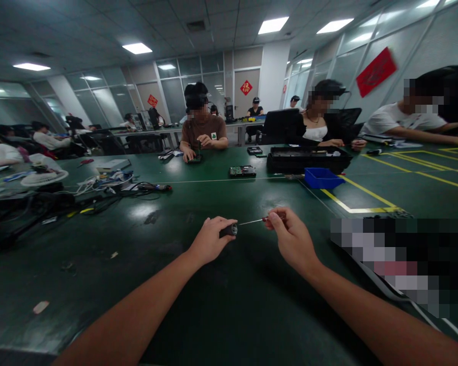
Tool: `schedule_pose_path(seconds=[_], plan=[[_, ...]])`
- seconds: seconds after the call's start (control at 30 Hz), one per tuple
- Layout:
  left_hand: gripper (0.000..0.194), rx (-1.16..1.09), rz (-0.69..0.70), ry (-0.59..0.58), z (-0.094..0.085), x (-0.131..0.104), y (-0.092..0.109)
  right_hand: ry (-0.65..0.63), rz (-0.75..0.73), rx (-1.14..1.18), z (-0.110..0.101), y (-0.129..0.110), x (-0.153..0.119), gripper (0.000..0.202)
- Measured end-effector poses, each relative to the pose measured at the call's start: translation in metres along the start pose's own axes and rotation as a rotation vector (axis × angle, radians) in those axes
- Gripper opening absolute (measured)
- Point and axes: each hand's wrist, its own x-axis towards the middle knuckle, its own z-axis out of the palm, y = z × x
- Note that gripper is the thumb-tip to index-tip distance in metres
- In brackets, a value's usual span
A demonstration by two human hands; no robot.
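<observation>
Over the green table (168,305), my left hand (211,236) is closed round a short black cylindrical part (229,231). Its round end, with grey detail inside, faces right; what exactly it is I cannot make out. My right hand (293,236) grips the reddish handle of a screwdriver (252,221) between thumb and fingers. The thin metal shaft points left, and its tip is close to the black part's end. Whether the tip touches it I cannot tell.
Ahead lie a circuit-board device (242,171), a blue bin (322,178) and a long black case (309,160). Tangled cables (99,185) cover the left side. A pixelated object (397,259) sits at right. Across the table a person (204,122) handles a small device.
</observation>
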Motion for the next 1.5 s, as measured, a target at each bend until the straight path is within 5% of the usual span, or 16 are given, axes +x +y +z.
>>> schedule_pose_path(seconds=[0.2, 0.53, 1.0, 1.17, 1.33, 1.5], plan=[[0.042, 0.001, 0.004, -0.017, 0.000, 0.000, 0.001, -0.087, -0.047, -0.094, 0.002, 0.000, -0.003, 0.023], [0.042, -0.049, -0.036, -0.028, 0.000, 0.002, 0.006, -0.046, -0.016, -0.265, -0.001, -0.008, 0.000, 0.023], [0.040, -0.222, -0.125, 0.182, -0.005, 0.001, 0.005, -0.022, -0.029, -0.262, -0.005, -0.010, -0.001, 0.022], [0.033, -0.090, -0.186, 0.095, -0.006, -0.002, 0.018, -0.008, -0.044, -0.242, -0.005, -0.009, 0.000, 0.023], [0.017, 0.142, -0.100, -0.109, 0.000, 0.001, 0.032, 0.009, -0.052, -0.232, -0.005, -0.010, 0.001, 0.023], [0.032, 0.368, -0.014, -0.242, 0.007, 0.009, 0.036, 0.021, -0.054, -0.237, -0.004, -0.011, 0.003, 0.022]])
